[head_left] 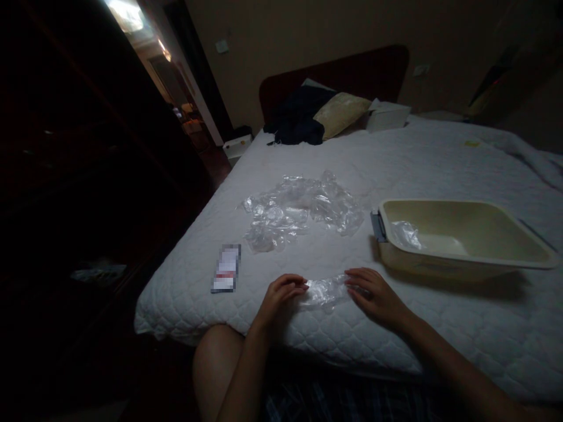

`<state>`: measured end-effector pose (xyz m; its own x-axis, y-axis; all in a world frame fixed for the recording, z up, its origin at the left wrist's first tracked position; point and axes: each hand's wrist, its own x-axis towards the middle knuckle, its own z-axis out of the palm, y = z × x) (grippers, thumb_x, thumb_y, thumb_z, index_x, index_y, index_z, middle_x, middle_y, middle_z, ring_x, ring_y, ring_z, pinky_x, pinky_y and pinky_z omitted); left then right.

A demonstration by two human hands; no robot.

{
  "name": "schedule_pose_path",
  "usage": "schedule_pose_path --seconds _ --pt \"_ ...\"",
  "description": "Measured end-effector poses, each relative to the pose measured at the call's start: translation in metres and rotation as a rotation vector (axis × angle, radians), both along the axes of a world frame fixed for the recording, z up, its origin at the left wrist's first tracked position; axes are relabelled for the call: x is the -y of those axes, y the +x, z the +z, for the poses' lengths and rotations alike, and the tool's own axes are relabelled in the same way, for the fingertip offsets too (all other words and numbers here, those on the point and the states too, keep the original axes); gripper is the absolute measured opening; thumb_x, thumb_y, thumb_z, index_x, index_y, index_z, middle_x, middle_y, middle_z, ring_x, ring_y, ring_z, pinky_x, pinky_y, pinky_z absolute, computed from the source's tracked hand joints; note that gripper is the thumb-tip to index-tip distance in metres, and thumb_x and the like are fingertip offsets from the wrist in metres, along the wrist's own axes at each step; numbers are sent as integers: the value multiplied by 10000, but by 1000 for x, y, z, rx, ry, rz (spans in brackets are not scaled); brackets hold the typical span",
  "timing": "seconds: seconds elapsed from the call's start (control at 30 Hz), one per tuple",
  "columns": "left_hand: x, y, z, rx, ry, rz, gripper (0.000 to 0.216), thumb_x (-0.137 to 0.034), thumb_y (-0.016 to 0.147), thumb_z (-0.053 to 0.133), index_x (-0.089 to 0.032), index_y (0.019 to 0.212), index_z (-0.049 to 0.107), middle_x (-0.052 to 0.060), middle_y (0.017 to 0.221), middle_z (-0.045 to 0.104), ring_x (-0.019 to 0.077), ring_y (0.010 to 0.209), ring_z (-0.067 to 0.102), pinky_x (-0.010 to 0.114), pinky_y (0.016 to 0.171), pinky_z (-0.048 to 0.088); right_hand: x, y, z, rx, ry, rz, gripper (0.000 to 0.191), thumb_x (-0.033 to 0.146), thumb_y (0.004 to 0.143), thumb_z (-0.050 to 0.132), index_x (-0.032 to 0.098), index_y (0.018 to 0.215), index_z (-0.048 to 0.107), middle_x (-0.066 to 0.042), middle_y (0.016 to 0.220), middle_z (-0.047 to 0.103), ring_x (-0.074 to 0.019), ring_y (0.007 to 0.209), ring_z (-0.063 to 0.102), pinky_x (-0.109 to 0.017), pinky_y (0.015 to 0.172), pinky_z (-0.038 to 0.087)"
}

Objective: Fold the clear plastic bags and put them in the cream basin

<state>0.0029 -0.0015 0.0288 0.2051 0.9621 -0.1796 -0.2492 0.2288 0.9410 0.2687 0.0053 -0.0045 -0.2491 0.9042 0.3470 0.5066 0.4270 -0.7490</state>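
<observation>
A small clear plastic bag lies flat on the white quilted bed near its front edge. My left hand rests at the bag's left end with its fingers curled onto the plastic. My right hand lies on the bag's right end, fingers stretched flat and pressing it down. A heap of several crumpled clear plastic bags lies farther up the bed. A beige plastic basin stands to the right with one clear bag inside at its left end.
A small flat packet lies on the bed left of my hands. Pillows, dark clothing and a white box sit by the headboard. Left of the bed the floor is dark, with an open doorway beyond.
</observation>
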Motion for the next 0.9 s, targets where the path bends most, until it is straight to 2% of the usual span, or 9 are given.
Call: schedule_pose_path --seconds 0.1,0.23,0.27,0.37,0.43,0.47,0.57,0.67,0.9 --pt "1 9 -3 44 -123 -114 273 -353 691 619 -124 838 642 117 952 638 217 911 589 328 863 406 0 0 6 -59 -49 -54 214 345 687 632 270 884 670 -58 1063 610 -258 1029 501 -464 940 333" --pt "-1 14 -8 -3 -165 -119 302 -384 672 646 -122 822 650 122 959 640 214 962 569 307 888 390 12 -23 27 -328 -170 -177 228 429 719 579 265 857 659 -56 1092 590 -255 1083 475 -430 992 288" --pt "-1 14 -9 -5 -165 -124 308 -389 678 640 -120 829 649 122 956 640 211 956 571 308 888 391 16 -34 33 -450 -238 -194 256 451 731 558 263 877 651 -55 1077 596 -249 1083 480 -417 997 289" --pt "-1 12 -14 37 -147 -120 304 -384 685 631 -123 841 644 109 946 641 202 931 578 316 879 403 26 -75 39 -939 -627 -18 368 510 789 429 241 968 606 -71 1106 591 -238 1063 522 -407 950 365" --pt "-1 12 -19 98 -128 -94 271 -355 682 634 -129 832 640 95 952 640 193 925 578 316 872 412 26 -98 33 -1135 -853 64 388 510 792 414 212 967 590 -96 1114 586 -236 1093 509 -400 952 373" --pt "-2 13 -22 126 -124 -80 254 -340 684 631 -127 822 638 92 945 641 189 914 581 316 867 417 24 -105 28 -1183 -896 30 365 494 783 434 205 947 586 -100 1106 587 -231 1101 505 -386 958 372" --pt "-6 13 -30 167 -155 -58 257 -333 704 607 -111 833 622 106 905 651 189 871 602 333 861 424 16 -107 10 -1204 -950 -77 318 465 762 466 202 910 568 -106 1107 579 -224 1123 489 -374 967 370" --pt "-10 12 -31 156 -221 -51 299 -360 710 599 -110 873 595 131 913 653 205 852 620 350 845 435 10 -88 -1 -1170 -940 -122 292 448 754 468 210 895 561 -106 1112 577 -222 1133 479 -379 961 382" --pt "-13 7 -29 181 -294 -66 239 -312 742 567 -115 878 579 151 972 642 219 918 611 321 833 456 0 -30 0 -1170 -865 -187 158 327 716 510 214 801 580 -111 1040 623 -241 1116 495 -397 952 403"
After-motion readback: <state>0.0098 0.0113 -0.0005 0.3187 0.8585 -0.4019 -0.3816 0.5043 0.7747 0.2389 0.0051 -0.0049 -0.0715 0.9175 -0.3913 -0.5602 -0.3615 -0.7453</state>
